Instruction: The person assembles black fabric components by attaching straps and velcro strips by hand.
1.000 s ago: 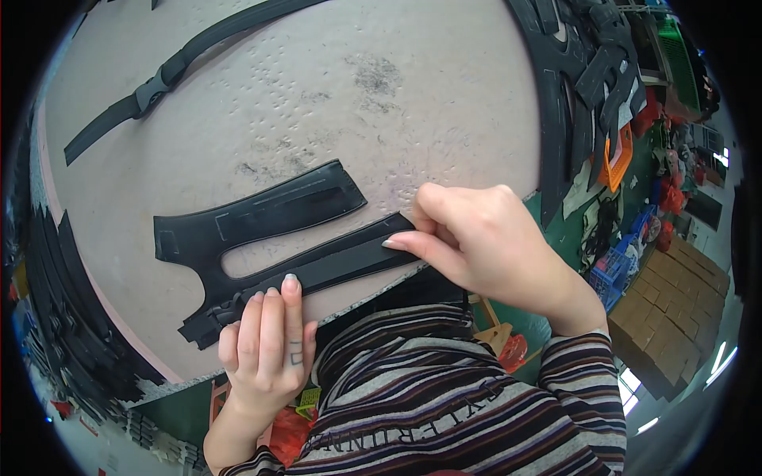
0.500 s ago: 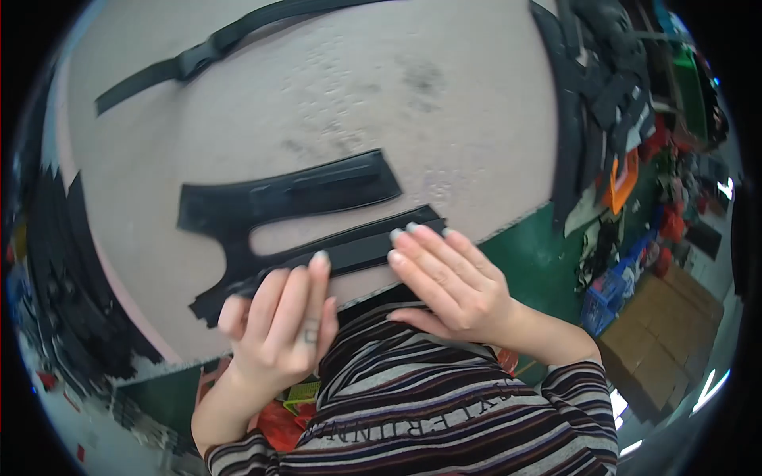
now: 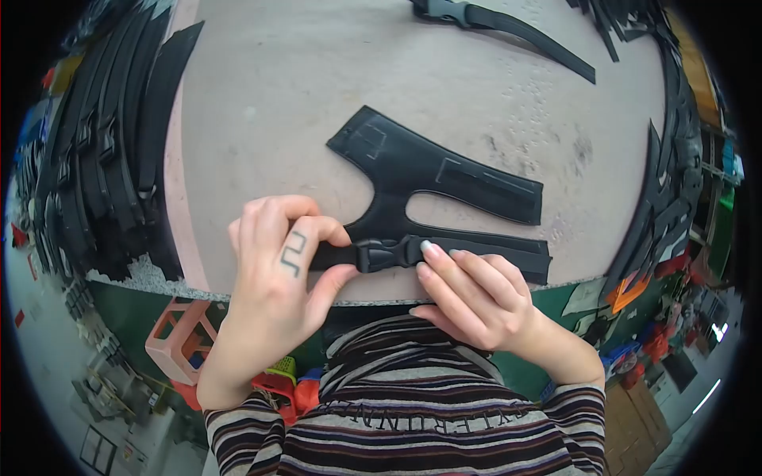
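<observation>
A black side-release buckle (image 3: pixel 383 255) on a webbing strap lies along the near arm of a black, flat, cut-out panel (image 3: pixel 397 178). My left hand (image 3: pixel 282 258) pinches the strap just left of the buckle between thumb and index finger. At the buckle's right end, the fingertips of my right hand (image 3: pixel 476 297) press together on it, with the thumb lower down, nearer me. Part of the strap is hidden under my left hand. The panel has a long slot and stitched rectangles, and its other two ends point away and to the right.
On the pale worktable (image 3: pixel 262 119), a loose strap with a buckle (image 3: pixel 524 36) lies at the far side. Black straps (image 3: pixel 111 151) are piled along the left edge, and more black pieces (image 3: pixel 659 182) along the right. A pink plastic stool (image 3: pixel 178 337) stands below on the left.
The view has turned, so the panel and loose strap appear at another angle. My left hand has gone from resting on the strap to pinching it, and the buckle now shows between my hands.
</observation>
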`<state>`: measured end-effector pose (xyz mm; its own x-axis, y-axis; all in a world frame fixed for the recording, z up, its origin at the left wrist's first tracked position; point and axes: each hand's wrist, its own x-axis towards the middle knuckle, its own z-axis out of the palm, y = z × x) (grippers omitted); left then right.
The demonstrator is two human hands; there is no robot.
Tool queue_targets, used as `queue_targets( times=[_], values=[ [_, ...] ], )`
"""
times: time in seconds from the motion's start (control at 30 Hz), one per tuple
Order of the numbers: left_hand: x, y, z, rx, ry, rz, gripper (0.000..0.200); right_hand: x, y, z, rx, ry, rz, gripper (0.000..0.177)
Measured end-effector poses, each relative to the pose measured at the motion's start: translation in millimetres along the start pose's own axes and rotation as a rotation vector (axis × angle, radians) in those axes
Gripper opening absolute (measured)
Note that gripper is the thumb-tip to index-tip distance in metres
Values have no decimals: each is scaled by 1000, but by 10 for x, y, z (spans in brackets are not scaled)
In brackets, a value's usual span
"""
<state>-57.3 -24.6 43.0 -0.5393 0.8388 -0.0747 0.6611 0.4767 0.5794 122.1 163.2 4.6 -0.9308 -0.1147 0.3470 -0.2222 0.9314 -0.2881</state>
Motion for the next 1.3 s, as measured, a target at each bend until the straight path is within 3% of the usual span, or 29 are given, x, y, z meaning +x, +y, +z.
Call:
queue_targets(
  times=[0.07,0.2,0.23,0.33,0.57,0.9,1.0,1.1,1.3],
  values=[
    [10,60,-87,73,10,47,34,-23,-4,12,1,-9,-7,38],
    [-74,13,-113,-282,6,-106,19,-18,-26,45,-20,3,20,35],
    [-31,71,-126,-409,16,-276,13,-15,-32,46,-27,2,23,35],
    [-20,-28,-24,-392,49,-300,10,44,-61,42,-69,-14,5,38],
    [8,-46,36,-371,79,-265,11,205,-98,92,-228,-75,-58,50],
    [-65,-109,39,-182,114,-157,14,355,-98,90,-267,-158,-81,48],
    [-186,-117,-189,-387,34,-453,15,406,-96,91,-243,-155,-81,45],
    [-273,-238,-77,-580,99,-652,16,433,-90,130,-210,-129,-83,42],
    [-306,-269,-56,-459,112,-501,14,436,-76,139,-197,-129,-93,44]
  ],
)
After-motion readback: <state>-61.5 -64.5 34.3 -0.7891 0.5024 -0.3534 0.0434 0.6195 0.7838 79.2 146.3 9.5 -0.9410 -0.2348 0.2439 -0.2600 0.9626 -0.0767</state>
